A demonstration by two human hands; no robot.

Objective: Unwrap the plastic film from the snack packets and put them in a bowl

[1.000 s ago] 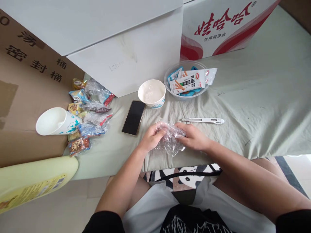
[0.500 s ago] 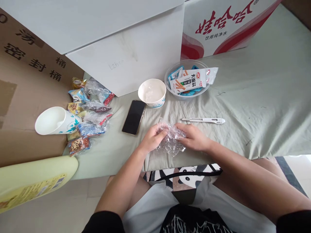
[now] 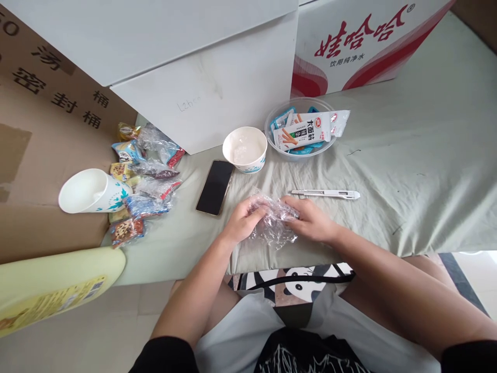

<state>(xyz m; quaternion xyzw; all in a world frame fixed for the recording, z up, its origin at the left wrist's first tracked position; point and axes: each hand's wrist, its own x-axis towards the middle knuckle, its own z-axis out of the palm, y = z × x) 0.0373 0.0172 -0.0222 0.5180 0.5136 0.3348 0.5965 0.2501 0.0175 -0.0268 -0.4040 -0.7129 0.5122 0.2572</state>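
Crumpled clear plastic wrap is bunched between my two hands, low over the cloth's front edge. My left hand grips its left side, thumb pressed on top. On the other side, my right hand has its fingers closed on the wrap. Just beyond the right hand lies a white utility knife. A dark phone rests on the cloth to the upper left of my left hand. Behind the hands stands a white paper bowl with a blue leaf print, some clear film inside it.
A clear round tub holds snack packets. At left, a tipped paper bowl lies beside several wrapped snacks. White boxes and a red-printed carton stand behind; a brown carton and yellow container are at left.
The view has shifted very slightly. Both hands keep hold of the plastic wrap in nearly the same place, and the wrap's folds have changed a little.
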